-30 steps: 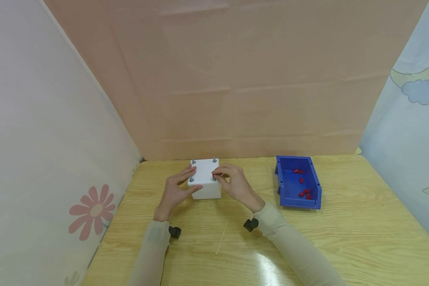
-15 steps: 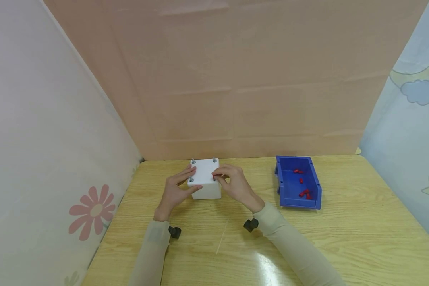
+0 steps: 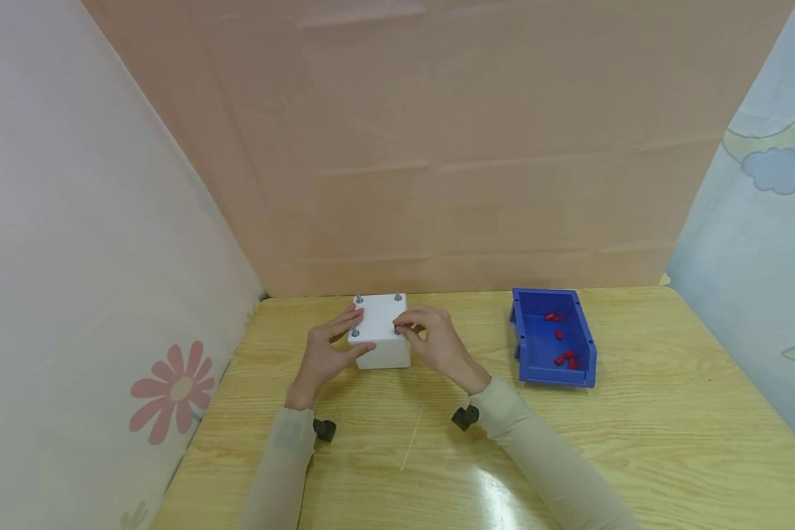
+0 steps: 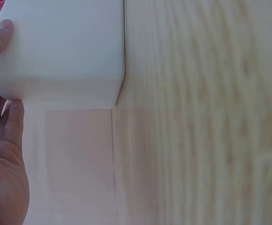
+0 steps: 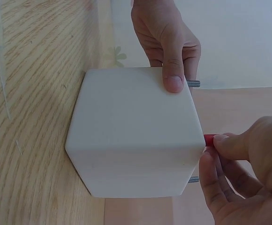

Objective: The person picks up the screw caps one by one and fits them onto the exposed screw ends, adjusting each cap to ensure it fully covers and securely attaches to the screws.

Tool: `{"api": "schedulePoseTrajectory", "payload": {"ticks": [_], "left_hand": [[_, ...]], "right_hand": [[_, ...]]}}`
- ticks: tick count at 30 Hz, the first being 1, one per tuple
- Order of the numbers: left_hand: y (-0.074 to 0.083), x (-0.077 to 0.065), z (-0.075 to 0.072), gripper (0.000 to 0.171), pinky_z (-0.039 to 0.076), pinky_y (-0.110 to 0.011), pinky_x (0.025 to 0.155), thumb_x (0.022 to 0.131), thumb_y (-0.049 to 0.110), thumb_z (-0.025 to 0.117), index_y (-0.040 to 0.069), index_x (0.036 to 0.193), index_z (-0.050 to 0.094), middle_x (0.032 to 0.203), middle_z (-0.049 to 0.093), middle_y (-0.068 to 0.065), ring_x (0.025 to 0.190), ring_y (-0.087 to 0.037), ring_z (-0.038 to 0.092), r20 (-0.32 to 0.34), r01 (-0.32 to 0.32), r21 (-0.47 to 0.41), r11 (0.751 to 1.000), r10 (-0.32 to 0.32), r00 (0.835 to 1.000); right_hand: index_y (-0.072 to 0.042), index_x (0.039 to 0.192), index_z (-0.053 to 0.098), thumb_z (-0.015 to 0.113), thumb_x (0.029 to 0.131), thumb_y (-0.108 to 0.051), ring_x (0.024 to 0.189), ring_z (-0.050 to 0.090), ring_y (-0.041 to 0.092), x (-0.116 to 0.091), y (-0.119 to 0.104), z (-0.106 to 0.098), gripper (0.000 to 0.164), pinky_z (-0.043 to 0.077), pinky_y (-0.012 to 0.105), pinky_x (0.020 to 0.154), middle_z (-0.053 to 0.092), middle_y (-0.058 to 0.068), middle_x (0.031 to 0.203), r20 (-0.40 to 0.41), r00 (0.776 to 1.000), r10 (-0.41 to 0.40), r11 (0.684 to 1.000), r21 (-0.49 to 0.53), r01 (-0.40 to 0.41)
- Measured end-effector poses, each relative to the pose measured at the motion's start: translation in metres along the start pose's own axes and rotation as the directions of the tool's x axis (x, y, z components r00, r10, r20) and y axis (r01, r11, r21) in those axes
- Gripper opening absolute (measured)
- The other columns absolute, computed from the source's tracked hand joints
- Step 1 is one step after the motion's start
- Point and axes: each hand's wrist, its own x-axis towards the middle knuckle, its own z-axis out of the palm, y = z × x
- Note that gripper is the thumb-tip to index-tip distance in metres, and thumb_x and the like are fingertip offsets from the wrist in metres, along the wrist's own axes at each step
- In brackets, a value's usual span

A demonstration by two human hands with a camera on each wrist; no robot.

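A white block [image 3: 382, 315] stands on the table with threaded metal studs [image 5: 193, 84] sticking up from the corners of its top. My left hand [image 3: 327, 357] grips its left side, the thumb on the front face and the fingers over the top's left edge. At the front right corner my right hand [image 3: 439, 342] pinches a small red cap [image 5: 209, 140] between thumb and fingers. The cap sits over that corner's stud position, touching or nearly touching the top. Part of the cap is hidden by the fingertips.
To the right stands a blue open-fronted bin [image 3: 526, 372] with several red caps [image 3: 559, 334] in it. The wooden table [image 3: 669, 412] meets a brown backdrop behind the block. A thin pale strip [image 3: 411, 442] lies in front of the block.
Hardly anything moves. The right hand's fingers stay on the red cap with at most a slight shift, and the left hand keeps its hold on the block.
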Motion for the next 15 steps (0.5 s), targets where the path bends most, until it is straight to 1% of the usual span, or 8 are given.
{"api": "schedulePoseTrajectory", "payload": {"ticks": [6,15], "left_hand": [[-0.0006,0.0008,0.0003,0.058,0.049,-0.025,0.114,0.083,0.009,0.093,0.005,0.137,0.072,0.148,0.066,-0.009,0.151,-0.030,0.049,-0.003,-0.008,0.010,1.000,0.008,1.000],[-0.0016,0.0006,0.0011,0.058,0.048,-0.021,0.112,0.082,0.005,0.093,0.003,0.135,0.072,0.147,0.066,-0.013,0.150,-0.038,0.050,-0.007,-0.023,0.007,1.000,0.024,1.000]], "right_hand": [[-0.001,0.106,0.083,0.076,0.096,0.004,0.086,0.075,0.021,-0.0005,-0.0037,-0.0023,0.012,0.066,0.029,0.074,0.079,0.010,0.104,0.002,1.000,-0.005,1.000,-0.004,0.005],[0.000,0.108,0.082,0.076,0.097,0.002,0.088,0.076,0.022,-0.0008,-0.0035,-0.0028,0.013,0.067,0.035,0.076,0.080,0.011,0.107,0.015,1.000,0.016,1.000,0.018,-0.016]]}}
